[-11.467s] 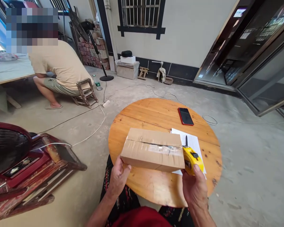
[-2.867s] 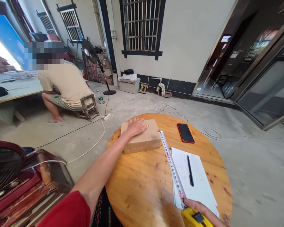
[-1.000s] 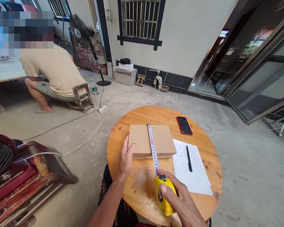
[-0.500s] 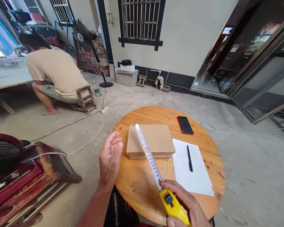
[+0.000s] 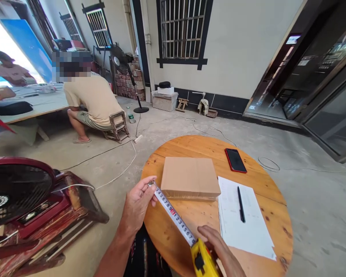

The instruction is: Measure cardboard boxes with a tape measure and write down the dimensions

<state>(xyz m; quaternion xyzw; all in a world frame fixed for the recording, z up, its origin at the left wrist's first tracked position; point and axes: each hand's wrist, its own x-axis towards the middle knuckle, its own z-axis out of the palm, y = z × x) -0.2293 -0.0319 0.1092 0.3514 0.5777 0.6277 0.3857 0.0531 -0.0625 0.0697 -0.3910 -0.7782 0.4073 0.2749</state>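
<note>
My left hand pinches the free end of a tape measure's white blade between thumb and fingers. The blade slants down to the yellow tape measure case, which my right hand holds near the bottom of the view. Part of that hand is cut off by the lower edge. Just beyond the blade, a closed brown cardboard box lies flat on the round wooden table. Neither hand touches the box. To its right are sheets of white paper with a black pen on top.
A phone in a red case lies at the table's far right. A dark red fan rests on a wooden chair at left. A person sits on a small chair at a long table. Cables cross the floor.
My left hand has closed on the tape's end, where before it was open beside the box. The blade has swung left and down, off the box. The view has turned leftward.
</note>
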